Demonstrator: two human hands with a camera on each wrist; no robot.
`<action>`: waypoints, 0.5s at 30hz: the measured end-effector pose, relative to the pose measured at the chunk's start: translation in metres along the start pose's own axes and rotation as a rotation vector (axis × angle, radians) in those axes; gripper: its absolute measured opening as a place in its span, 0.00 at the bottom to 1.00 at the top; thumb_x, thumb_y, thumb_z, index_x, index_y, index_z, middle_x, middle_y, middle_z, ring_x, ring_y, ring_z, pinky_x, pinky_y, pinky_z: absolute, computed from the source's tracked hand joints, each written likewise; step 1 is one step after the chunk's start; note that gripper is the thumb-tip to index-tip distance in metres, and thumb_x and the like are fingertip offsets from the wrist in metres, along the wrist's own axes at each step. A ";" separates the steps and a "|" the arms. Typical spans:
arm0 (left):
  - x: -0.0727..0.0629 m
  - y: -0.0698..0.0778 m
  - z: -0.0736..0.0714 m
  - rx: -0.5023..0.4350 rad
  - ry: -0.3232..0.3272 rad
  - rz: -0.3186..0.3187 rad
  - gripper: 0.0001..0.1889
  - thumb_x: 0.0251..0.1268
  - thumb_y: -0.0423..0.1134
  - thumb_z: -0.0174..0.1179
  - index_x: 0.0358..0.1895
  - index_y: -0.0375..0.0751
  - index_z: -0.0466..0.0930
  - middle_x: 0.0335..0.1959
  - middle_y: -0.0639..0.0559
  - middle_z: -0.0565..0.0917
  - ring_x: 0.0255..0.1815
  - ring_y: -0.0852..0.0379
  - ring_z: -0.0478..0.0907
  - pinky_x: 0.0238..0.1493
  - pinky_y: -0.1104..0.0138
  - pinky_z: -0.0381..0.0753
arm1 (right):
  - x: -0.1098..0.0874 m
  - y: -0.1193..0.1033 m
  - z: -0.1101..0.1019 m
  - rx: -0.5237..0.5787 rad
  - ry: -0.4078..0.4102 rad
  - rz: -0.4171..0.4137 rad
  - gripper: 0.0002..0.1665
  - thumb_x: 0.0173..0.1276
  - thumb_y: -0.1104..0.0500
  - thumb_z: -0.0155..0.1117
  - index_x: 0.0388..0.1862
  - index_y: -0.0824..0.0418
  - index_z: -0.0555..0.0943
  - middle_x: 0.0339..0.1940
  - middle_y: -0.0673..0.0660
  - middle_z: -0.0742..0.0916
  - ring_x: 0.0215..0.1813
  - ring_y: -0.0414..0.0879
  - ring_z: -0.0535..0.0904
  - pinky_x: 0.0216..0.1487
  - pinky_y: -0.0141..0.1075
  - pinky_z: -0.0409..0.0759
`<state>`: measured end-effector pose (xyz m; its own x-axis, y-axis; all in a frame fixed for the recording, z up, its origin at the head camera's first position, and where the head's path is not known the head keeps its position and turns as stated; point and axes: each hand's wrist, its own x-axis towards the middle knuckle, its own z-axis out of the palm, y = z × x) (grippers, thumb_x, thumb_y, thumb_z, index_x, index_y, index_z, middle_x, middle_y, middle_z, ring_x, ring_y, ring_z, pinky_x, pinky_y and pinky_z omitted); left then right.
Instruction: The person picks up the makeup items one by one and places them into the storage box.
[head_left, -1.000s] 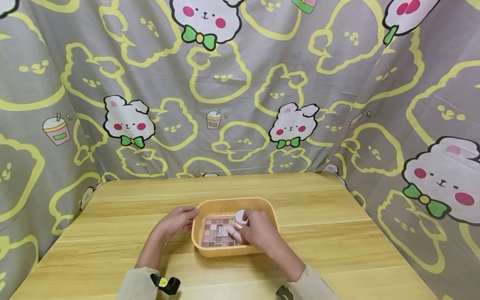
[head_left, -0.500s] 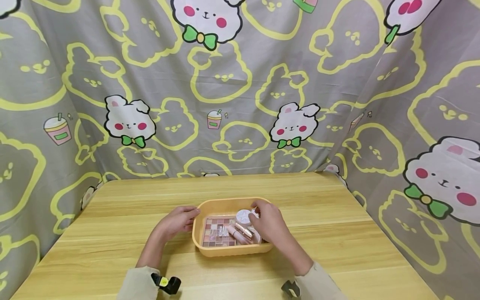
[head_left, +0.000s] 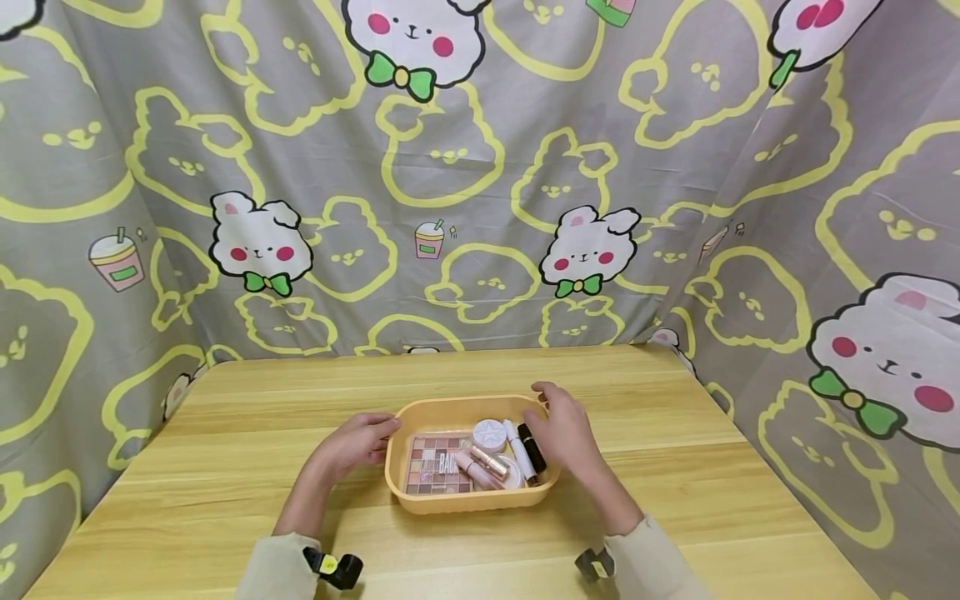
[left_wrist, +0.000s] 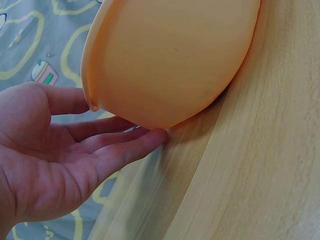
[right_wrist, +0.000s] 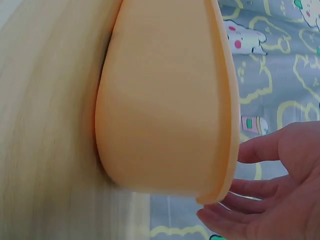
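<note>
A yellow-orange plastic basket (head_left: pixel 465 502) stands on the table, with makeup inside. At its left end my left hand (head_left: pixel 356 440) holds it, thumb at the rim and fingers against the outer wall (left_wrist: pixel 170 60). Beside the right end, my right hand (head_left: pixel 567 433) has its fingers spread loosely, thumb by the rim and nothing in its grasp. In the basket, an eyeshadow palette (head_left: pixel 426 477) lies left. To its right are a round white star-topped case (head_left: pixel 490 433), a gold tube (head_left: pixel 491 462), a pink tube (head_left: pixel 477 475), a white tube (head_left: pixel 519 450) and a black tube (head_left: pixel 532 454).
The wooden table (head_left: pixel 300 379) extends around the basket on all sides. A grey curtain (head_left: pixel 480 183) with yellow outlines and white rabbits hangs behind the table and along its sides. Small black cameras (head_left: pixel 341 570) sit at both sleeves.
My right hand has come out from over the makeup and moved right to the basket's right rim, uncovering the white and black tubes. My left hand stays at the left end.
</note>
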<state>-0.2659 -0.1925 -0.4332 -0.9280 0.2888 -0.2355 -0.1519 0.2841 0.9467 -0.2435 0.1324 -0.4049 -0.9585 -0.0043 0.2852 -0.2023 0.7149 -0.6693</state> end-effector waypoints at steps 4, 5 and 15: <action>0.000 0.000 0.000 0.001 0.000 -0.002 0.29 0.82 0.41 0.46 0.73 0.19 0.60 0.63 0.30 0.78 0.61 0.44 0.80 0.59 0.54 0.84 | 0.004 0.008 -0.002 0.031 -0.044 0.057 0.25 0.72 0.58 0.61 0.64 0.68 0.77 0.55 0.69 0.85 0.59 0.63 0.80 0.60 0.56 0.79; -0.001 0.001 0.000 0.003 -0.004 -0.001 0.29 0.82 0.41 0.46 0.73 0.19 0.59 0.63 0.29 0.78 0.61 0.43 0.80 0.59 0.54 0.84 | 0.005 0.010 -0.002 0.036 -0.054 0.065 0.25 0.73 0.58 0.61 0.64 0.69 0.77 0.54 0.69 0.85 0.59 0.64 0.80 0.59 0.57 0.79; -0.001 0.003 0.002 0.002 0.001 -0.005 0.30 0.82 0.42 0.46 0.73 0.19 0.58 0.64 0.28 0.77 0.62 0.42 0.80 0.59 0.54 0.84 | 0.011 0.031 -0.002 0.051 -0.158 0.116 0.17 0.73 0.58 0.61 0.50 0.71 0.84 0.43 0.65 0.89 0.47 0.56 0.84 0.48 0.47 0.85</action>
<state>-0.2650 -0.1902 -0.4310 -0.9274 0.2868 -0.2401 -0.1558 0.2873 0.9451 -0.2601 0.1565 -0.4211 -0.9947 -0.0365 0.0959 -0.0950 0.6805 -0.7266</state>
